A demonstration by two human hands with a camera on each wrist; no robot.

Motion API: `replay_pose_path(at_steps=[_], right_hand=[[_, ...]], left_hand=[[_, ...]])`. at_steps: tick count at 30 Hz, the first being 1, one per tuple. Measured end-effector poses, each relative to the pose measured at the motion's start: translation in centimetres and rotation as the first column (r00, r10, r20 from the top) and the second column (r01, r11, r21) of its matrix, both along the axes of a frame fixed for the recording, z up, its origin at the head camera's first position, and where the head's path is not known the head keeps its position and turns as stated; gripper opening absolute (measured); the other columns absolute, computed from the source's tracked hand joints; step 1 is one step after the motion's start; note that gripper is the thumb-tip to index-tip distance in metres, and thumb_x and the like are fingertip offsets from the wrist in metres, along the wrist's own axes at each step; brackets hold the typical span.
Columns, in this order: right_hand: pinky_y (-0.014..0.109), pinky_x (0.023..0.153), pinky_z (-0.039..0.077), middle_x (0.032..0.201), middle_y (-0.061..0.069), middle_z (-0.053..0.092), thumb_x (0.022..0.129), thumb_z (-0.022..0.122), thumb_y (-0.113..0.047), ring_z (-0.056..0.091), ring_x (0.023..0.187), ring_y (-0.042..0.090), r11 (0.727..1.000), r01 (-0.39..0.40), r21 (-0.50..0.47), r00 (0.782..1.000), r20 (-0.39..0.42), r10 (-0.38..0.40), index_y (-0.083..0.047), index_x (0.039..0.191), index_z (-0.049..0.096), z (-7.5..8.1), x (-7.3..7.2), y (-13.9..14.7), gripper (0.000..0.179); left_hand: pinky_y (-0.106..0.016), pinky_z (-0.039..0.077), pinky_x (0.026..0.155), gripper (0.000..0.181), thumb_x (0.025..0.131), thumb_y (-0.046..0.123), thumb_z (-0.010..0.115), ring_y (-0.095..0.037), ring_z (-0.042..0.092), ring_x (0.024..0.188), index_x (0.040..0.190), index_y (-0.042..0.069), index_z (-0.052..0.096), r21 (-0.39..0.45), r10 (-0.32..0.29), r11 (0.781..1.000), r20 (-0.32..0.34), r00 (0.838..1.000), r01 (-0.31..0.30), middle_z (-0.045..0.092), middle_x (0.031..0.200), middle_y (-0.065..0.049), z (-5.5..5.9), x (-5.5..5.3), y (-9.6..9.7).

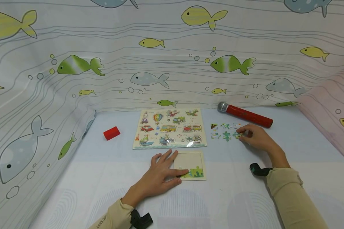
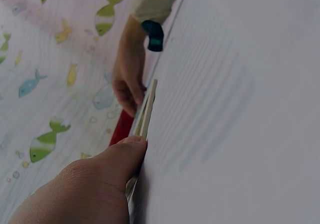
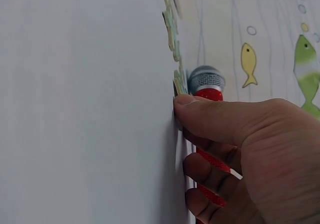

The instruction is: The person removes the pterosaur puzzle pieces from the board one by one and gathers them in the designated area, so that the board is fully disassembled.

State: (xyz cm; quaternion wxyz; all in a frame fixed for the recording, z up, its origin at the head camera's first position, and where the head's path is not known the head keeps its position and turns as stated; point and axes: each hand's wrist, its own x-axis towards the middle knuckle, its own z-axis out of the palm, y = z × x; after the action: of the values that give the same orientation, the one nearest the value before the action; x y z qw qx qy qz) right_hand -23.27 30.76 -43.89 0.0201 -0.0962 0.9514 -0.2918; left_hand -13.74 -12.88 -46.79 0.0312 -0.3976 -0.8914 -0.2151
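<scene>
A wooden puzzle frame lies in front of me, with green pieces fitted along its lower side. My left hand rests with spread fingers over the frame's left part; the left wrist view shows its thumb at the frame's edge. Off to the right, loose jigsaw pieces lie in rows on the table. At the right end of these rows my right hand pinches a puzzle piece between thumb and fingers. From the right wrist, the thumb covers most of that piece.
Behind the frame lies a picture board with vehicle shapes. A red microphone lies beyond the loose pieces, close to my right hand. To the left is a red block. A fish-patterned cloth rises behind the table.
</scene>
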Motion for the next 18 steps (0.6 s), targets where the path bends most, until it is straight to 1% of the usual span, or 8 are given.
replay_pose_path(at_steps=[5,9,14,18], right_hand=[[0.03,0.072,0.041,0.116,0.018,0.065,0.093,0.072,-0.011,0.049,0.087,0.023,1.0,-0.013,-0.003,1.0,-0.025,0.013,-0.004,0.124,0.069,-0.23,0.11,-0.2,0.032],[0.03,0.072,0.04,0.117,0.02,0.065,0.094,0.07,-0.01,0.048,0.087,0.023,1.0,-0.026,-0.004,0.999,-0.043,0.026,-0.002,0.123,0.069,-0.35,0.11,-0.31,0.03],[0.034,0.075,0.04,0.118,0.019,0.063,0.095,0.069,-0.01,0.047,0.09,0.025,1.0,-0.021,-0.001,0.999,-0.036,0.021,-0.002,0.124,0.068,-0.14,-0.01,-0.39,0.03],[0.034,0.075,0.04,0.118,0.02,0.063,0.094,0.07,-0.01,0.047,0.089,0.025,1.0,-0.026,0.003,0.999,-0.029,0.026,-0.001,0.124,0.068,-0.05,0.03,-0.41,0.031]], left_hand=[[-0.064,0.015,0.115,0.037,0.102,0.051,0.054,-0.038,0.022,0.157,0.139,0.05,0.059,0.004,-0.002,1.0,0.012,1.0,0.002,0.029,0.168,-0.015,-0.08,0.07,-0.09],[-0.064,0.016,0.115,0.037,0.102,0.051,0.053,-0.038,0.021,0.157,0.139,0.049,0.058,-0.007,-0.002,1.0,0.007,1.0,0.002,0.028,0.168,-0.015,-0.02,0.03,-0.13],[-0.064,0.017,0.115,0.037,0.102,0.05,0.055,-0.038,0.022,0.157,0.138,0.049,0.059,-0.002,0.0,1.0,-0.005,1.0,0.0,0.03,0.167,-0.015,0.13,-0.13,-0.04],[-0.065,0.016,0.115,0.037,0.102,0.051,0.054,-0.038,0.021,0.157,0.139,0.05,0.058,-0.004,0.001,1.0,0.008,1.0,-0.001,0.029,0.168,-0.015,0.05,-0.08,0.02]])
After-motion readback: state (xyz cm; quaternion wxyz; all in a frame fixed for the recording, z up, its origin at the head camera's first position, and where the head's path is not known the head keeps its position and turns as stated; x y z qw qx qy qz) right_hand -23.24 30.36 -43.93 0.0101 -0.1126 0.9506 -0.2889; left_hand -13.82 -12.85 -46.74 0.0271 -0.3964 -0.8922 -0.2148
